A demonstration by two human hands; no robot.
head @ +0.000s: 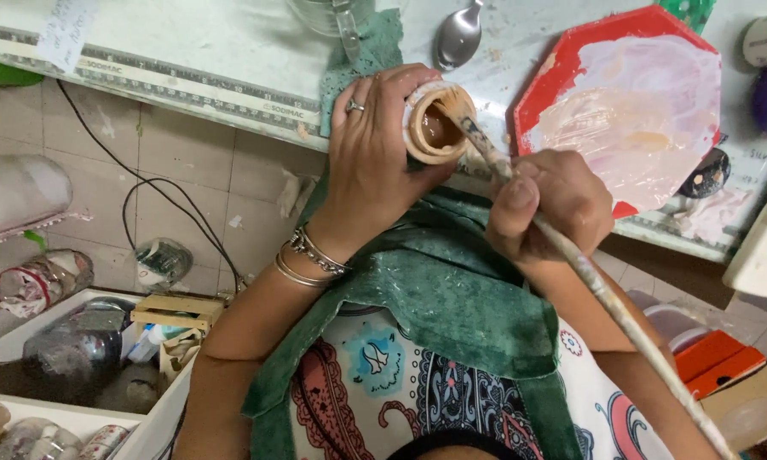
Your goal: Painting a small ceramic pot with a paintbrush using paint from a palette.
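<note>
Tan paint fills the small jar (435,125) gripped in the left hand (371,162) above the bench (230,60) edge, while the right hand (552,204) pinches a long brush (588,277) slanting up-left, bristles dipped inside.

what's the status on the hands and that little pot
Left hand wrapped around small clay pot, mouth up. Right hand pinching paintbrush, bristles inside pot. Red palette beside, nothing in the way.

the left hand (373,162) grips a small jar (435,124) of tan paint at the table's (230,51) edge. the right hand (554,204) holds a long paintbrush (605,294), bristles inside the jar. a red palette (571,64) lies right of the jar, a spoon (458,34) just above it.
</note>
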